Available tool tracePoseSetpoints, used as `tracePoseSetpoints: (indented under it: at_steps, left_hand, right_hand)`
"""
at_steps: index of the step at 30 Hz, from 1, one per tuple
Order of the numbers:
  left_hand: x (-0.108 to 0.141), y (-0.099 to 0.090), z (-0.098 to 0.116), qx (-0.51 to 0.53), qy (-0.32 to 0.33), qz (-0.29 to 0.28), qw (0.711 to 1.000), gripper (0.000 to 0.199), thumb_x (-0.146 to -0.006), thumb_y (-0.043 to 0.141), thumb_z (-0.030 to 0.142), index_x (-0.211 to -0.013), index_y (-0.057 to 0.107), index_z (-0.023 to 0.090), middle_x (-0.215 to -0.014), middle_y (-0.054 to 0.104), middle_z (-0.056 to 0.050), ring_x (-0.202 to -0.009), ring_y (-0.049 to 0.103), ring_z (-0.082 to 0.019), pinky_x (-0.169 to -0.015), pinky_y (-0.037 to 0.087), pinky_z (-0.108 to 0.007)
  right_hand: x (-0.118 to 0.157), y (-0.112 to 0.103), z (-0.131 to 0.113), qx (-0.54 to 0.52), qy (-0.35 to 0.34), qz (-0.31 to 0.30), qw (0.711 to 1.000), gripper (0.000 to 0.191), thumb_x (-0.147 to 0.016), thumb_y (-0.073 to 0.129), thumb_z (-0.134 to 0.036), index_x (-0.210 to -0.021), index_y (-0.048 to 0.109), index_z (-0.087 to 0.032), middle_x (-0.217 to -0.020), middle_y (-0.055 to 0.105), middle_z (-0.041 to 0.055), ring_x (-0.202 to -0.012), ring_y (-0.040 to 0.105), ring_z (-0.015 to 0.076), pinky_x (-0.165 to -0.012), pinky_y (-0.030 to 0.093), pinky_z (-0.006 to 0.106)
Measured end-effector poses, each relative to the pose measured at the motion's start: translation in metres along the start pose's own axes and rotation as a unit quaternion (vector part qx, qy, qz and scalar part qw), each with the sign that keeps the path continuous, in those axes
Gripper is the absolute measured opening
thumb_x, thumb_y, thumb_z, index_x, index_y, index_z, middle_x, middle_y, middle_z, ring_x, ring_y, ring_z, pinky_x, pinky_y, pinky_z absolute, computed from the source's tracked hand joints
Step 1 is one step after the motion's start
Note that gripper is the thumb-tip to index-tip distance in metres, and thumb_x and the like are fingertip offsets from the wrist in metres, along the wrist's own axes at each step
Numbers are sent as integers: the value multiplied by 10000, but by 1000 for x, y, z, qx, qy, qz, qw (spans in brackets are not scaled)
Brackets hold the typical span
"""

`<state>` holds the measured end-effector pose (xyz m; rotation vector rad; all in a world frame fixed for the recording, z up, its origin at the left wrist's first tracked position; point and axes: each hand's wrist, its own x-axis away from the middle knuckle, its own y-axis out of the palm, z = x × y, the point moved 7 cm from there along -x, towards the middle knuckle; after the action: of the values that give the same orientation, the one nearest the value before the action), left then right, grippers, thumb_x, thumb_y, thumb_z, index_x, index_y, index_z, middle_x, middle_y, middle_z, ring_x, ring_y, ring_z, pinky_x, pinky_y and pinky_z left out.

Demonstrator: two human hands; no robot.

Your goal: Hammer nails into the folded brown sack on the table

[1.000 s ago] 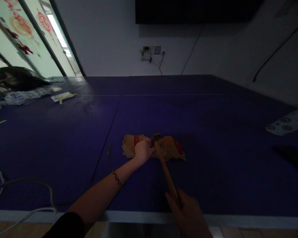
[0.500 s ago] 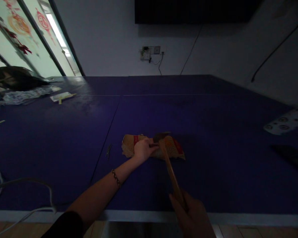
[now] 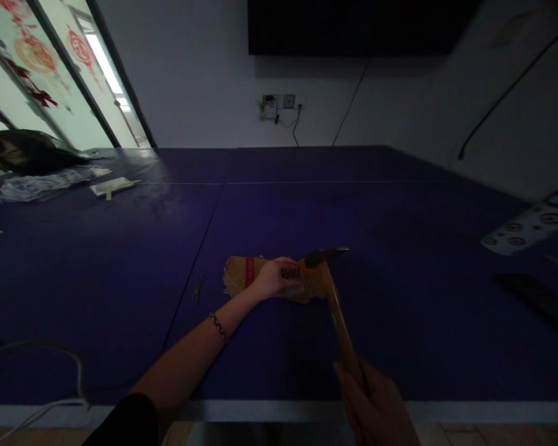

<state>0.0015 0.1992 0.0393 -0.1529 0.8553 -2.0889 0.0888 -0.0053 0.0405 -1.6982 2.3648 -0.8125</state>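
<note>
On the purple table top [image 3: 400,334] in front of me lies a torn, flat piece of brown cardboard [image 3: 235,272] with a red stripe. My left hand [image 3: 272,279] rests on its middle, thumb and forefinger apart; no held object can be made out between them. A hammer [image 3: 338,316] is in my right hand [image 3: 376,402], which is wrapped round the lower end of its wooden handle. Its dark metal head hangs over the right end of the cardboard, just right of my left fingers. Several thin nails [image 3: 198,288] lie left of the cardboard.
White cables [image 3: 69,402] loop at the front left. A dark bag [image 3: 32,152] and a white tray-like item [image 3: 114,186] lie at the back left. On the right are a power strip-like white board with round fittings [image 3: 516,232] and a dark flat object [image 3: 534,297].
The hammer head has moved right, away from my left fingers. My left thumb and forefinger have come apart from a pinch. The view has shifted slightly.
</note>
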Motion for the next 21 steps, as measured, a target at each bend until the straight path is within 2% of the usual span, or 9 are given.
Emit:
tracePoseSetpoints:
  at_steps: [3, 5, 10, 16, 21]
  left_hand:
    - [0, 7, -6, 21, 1, -5, 1000, 163, -669, 680, 216, -824, 685, 165, -1031, 622, -41, -961, 570, -154, -883, 421, -250]
    - [1, 7, -8, 31, 3, 3, 1000, 117, -703, 648, 206, -802, 693, 163, -1011, 632, -39, -936, 581, -145, -862, 432, -238]
    - [1, 5, -8, 23, -10, 28, 999, 106, -738, 613, 212, -782, 703, 178, -998, 639, -24, -902, 593, -140, -842, 443, -239]
    - [1, 7, -6, 5, 3, 20, 1000, 111, -741, 611, 224, -783, 707, 186, -982, 645, -15, -876, 599, -147, -812, 452, -240]
    - [0, 7, -5, -1, -2, 26, 1000, 107, -729, 623, 217, -778, 706, 172, -967, 651, -21, -857, 604, -149, -797, 455, -233]
  right_hand:
    - [0, 0, 4, 11, -11, 5, 1000, 354, -770, 381, -502, -562, 433, -220, -330, 349, -85, -267, 356, 95, -314, 301, 224]
    - [0, -1, 5, 13, -5, 17, 1000, 350, -768, 381, -499, -571, 449, -217, -328, 348, -84, -268, 361, 98, -312, 301, 223]
    - [-1, 3, 2, 8, 3, 16, 1000, 327, -759, 393, -477, -589, 480, -212, -344, 335, -87, -264, 336, 94, -288, 262, 216]
    - [-3, 7, 6, 42, 1, 33, 999, 337, -737, 410, -484, -553, 488, -212, -379, 388, -56, -313, 385, 111, -306, 267, 225]
    - [1, 9, 13, 27, 16, 30, 999, 324, -743, 408, -490, -601, 494, -211, -358, 355, -75, -272, 353, 104, -292, 264, 230]
